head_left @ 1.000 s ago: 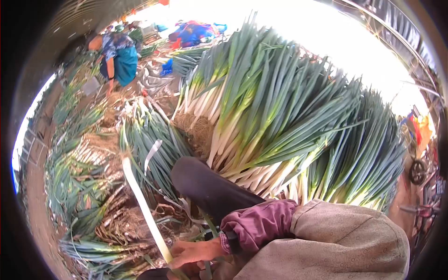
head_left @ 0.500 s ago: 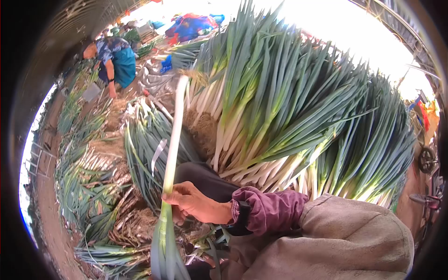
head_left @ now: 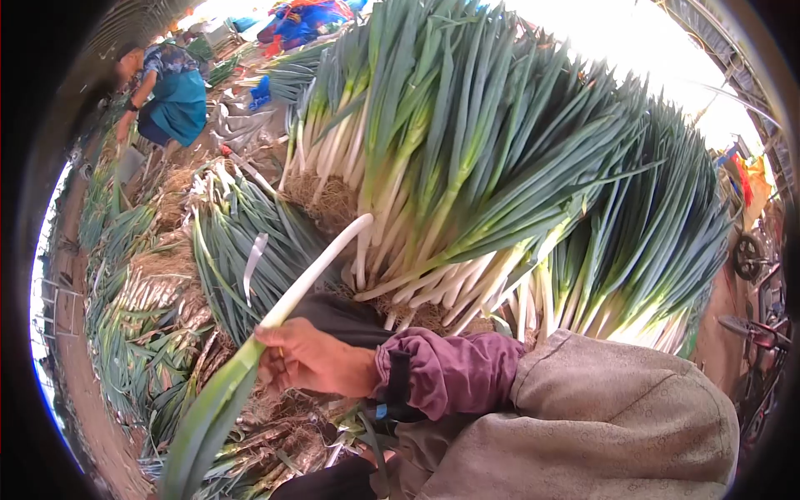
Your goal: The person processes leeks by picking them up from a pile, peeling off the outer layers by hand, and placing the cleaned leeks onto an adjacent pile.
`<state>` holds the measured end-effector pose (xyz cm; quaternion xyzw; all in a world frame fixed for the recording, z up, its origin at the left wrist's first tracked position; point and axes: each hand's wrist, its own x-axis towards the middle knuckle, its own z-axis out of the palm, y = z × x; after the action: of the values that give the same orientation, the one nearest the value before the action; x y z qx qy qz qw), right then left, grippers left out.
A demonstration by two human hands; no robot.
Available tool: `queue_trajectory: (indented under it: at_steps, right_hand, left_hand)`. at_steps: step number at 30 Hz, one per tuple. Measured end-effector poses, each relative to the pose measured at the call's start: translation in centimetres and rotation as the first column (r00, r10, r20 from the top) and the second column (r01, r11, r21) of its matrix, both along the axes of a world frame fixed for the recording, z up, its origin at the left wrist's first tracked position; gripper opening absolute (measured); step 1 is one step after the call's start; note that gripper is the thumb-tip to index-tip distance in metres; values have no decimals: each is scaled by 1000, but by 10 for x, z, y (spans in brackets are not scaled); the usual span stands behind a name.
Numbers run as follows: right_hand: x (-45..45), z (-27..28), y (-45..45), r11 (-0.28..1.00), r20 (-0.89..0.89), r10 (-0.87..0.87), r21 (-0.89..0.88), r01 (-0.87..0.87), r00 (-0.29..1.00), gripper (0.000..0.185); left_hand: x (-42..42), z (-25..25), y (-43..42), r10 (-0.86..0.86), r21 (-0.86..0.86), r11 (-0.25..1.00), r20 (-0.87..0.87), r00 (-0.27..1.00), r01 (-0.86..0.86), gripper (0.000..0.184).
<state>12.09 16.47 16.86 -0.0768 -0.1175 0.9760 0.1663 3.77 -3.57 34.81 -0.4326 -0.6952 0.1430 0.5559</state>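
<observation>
My right hand (head_left: pixel 312 358) is closed around one long green onion (head_left: pixel 321 265), where its white stalk meets the green. The smooth white end points up and right, and no roots show on it. The broad leaves hang down to the lower left. A small patch of what looks like my left hand (head_left: pixel 371 457) shows low by my sleeve and lap; its fingers are hidden. Behind the held onion lies a pile of leafy onions (head_left: pixel 250 242) with a pale strip on top.
A large bank of upright onions (head_left: pixel 500 167) fills the middle and right. Untrimmed rooty onions (head_left: pixel 162 292) cover the ground at left. A co-worker (head_left: pixel 171 96) bends down at the upper left. A bicycle (head_left: pixel 754 333) stands at the far right.
The held onion has swung from low left to upright, then tilted right. Its root tuft, visible half a second ago, no longer shows. The co-worker has shifted left in view.
</observation>
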Motion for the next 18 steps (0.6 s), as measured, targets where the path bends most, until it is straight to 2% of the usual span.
queue_trajectory:
  at_steps: [3, 7, 9, 12, 15, 17, 18]
  right_hand:
    - [13, -1, 13, 981, 31, -84, -171, 88, 996, 32]
    - [21, -17, 25, 946, 8, -196, -263, 191, 981, 33]
    - [23, -20, 30, 913, -45, -186, -376, 155, 982, 33]
    - [28, -30, 44, 872, -87, -218, -466, 154, 972, 25]
    - [27, -60, 69, 792, -65, -286, -578, 198, 956, 21]
    - [30, -89, 94, 726, -83, -347, -654, 212, 934, 22]
    - [36, -98, 107, 681, -26, -373, -686, 255, 927, 23]
  left_hand:
    - [6, 5, 33, -144, -26, 990, -157, 977, 141, 10]
    - [32, 10, 91, -310, -196, 943, -219, 925, 269, 6]
    - [36, 12, 113, -371, -256, 915, -238, 897, 311, 5]
    - [34, 2, 138, -343, -294, 912, -158, 926, 287, 37]
    - [42, -4, 170, -363, -416, 863, -120, 924, 285, 29]
    - [58, -48, 208, -438, -426, 812, 9, 899, 400, 30]
    - [69, -53, 225, -543, -467, 733, 35, 839, 494, 30]
